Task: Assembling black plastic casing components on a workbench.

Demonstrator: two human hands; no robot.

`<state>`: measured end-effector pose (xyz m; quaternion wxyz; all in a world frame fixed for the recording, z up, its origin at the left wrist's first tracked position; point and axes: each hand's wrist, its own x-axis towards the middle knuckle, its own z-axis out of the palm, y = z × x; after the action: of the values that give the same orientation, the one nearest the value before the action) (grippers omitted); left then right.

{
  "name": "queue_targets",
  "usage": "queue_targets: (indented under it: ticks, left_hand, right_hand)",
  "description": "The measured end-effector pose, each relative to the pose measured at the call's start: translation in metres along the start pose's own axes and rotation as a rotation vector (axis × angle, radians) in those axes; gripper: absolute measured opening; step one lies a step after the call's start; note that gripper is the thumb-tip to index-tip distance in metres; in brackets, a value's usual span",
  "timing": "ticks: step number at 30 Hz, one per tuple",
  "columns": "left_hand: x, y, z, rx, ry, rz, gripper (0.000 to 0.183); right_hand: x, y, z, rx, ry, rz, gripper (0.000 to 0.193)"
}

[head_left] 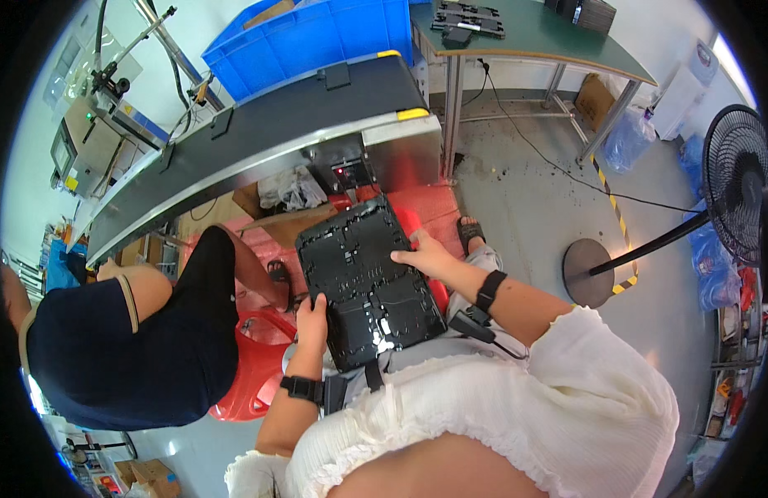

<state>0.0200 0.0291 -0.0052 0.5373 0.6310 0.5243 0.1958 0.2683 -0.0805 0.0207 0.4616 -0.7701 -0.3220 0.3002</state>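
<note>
Over my lap I hold a glossy black moulded plastic panel (363,278), wide and flat, with ribs, small slots and bright reflections on its surface. My left hand (312,322) grips its near left edge, thumb on top. At the right edge my right hand (427,256) is closed on it, with the thumb lying over the upper face. The fingers under the panel are hidden. Whether this is one piece or several lying together I cannot tell. Something red shows behind its right side.
A conveyor belt (259,112) runs ahead, with small black parts on it and a blue crate (309,46) behind. On my left sits a co-worker (135,349) in dark clothes on a red stool (255,373). A green table (542,46) and a standing fan (737,183) are at right.
</note>
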Motion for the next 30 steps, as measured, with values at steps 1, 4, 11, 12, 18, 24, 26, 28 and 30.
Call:
queue_targets:
  ticks: [1,4,11,12,18,24,26,28,30]
  left_hand:
    - [0.001,0.001,-0.004,-0.034,-0.025,-0.041,0.033]
    - [0.008,0.018,-0.024,0.192,-0.02,-0.024,0.033]
    - [0.069,0.175,-0.078,0.263,0.078,0.715,0.03]
    - [0.087,0.201,-0.079,0.272,0.056,0.814,0.03]
    - [0.247,0.289,-0.047,0.841,0.224,1.09,0.04]
    - [0.345,0.296,-0.014,1.214,-0.154,0.692,0.069]
    - [0.349,0.296,-0.011,1.021,-0.236,0.878,0.075]
    - [0.345,0.302,-0.008,1.095,-0.286,0.86,0.074]
    - [0.331,0.3,-0.002,1.11,-0.242,0.844,0.079]
  right_hand:
    - [0.006,-0.01,-0.016,-0.094,-0.237,0.134,0.059]
    - [0.047,-0.057,-0.061,-0.415,-0.466,-0.176,0.047]
    - [0.198,-0.162,-0.128,-0.212,0.433,-0.517,0.037]
    - [0.221,-0.169,-0.126,-0.21,0.42,-0.533,0.037]
    - [0.29,-0.149,-0.136,-0.305,0.132,0.144,0.06]
    - [0.217,-0.15,-0.152,-0.196,0.339,-0.388,0.035]
    - [0.161,-0.149,-0.147,0.178,0.011,-0.308,0.034]
    - [0.111,-0.137,-0.133,0.17,-0.175,-0.148,0.035]
    - [0.077,-0.112,-0.099,0.206,-0.396,0.094,0.034]
